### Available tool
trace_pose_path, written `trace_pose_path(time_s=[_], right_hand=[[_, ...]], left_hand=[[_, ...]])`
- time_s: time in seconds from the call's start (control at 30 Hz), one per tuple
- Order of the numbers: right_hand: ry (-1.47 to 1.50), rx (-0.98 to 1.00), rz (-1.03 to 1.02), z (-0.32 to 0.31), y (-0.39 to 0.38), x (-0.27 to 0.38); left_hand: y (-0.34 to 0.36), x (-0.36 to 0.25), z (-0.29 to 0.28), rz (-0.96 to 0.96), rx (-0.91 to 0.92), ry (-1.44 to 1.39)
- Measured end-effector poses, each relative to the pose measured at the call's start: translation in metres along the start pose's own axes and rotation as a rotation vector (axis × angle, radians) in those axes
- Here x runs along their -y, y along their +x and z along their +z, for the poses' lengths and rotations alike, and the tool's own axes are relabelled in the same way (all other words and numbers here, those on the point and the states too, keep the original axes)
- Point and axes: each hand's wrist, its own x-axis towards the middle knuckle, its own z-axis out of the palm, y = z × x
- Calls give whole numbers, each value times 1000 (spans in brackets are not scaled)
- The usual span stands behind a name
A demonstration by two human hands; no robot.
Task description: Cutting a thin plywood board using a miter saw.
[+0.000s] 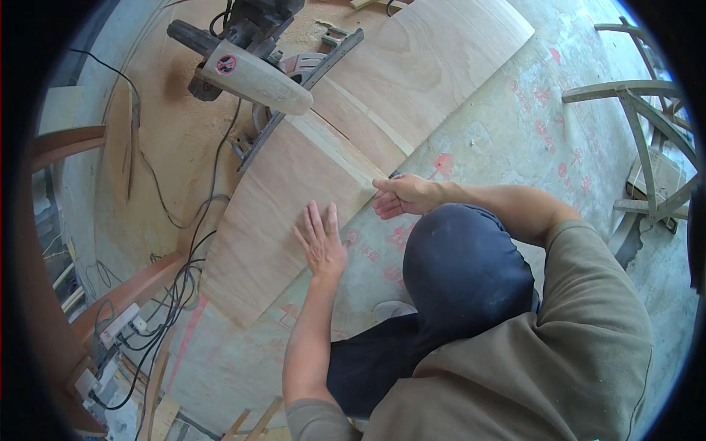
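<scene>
Olive shirt (507, 378), 2 unclenched hands (322, 246), plywood (268, 202) slanting lengthwise, lower left to upper right

From here I see a crouching person (500, 353) with the left hand (321, 244) spread on a pale wooden board (257, 235), the right hand (404, 196) by its near edge, and a power saw (257, 77) standing at the far edge near trailing black cables (175, 303).

A round, red-ringed pictogram sign (226, 65) stands on the pale cover (273, 88) of the power saw (259, 23). Red printed marks (443, 163) dot the pale floor surface (489, 151); their wording is illegible.
</scene>
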Motion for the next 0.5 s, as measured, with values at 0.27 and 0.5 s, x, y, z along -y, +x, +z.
trace_pose_path(time_s=[0.27, 0.5], right_hand=[[-190, 161, 5, -3, -3, -11], [-539, 672, 60, -15, -16, -38]], left_hand=[[-30, 23, -16, 190, 32, 433], [-110, -11, -51, 247, 233, 312]])
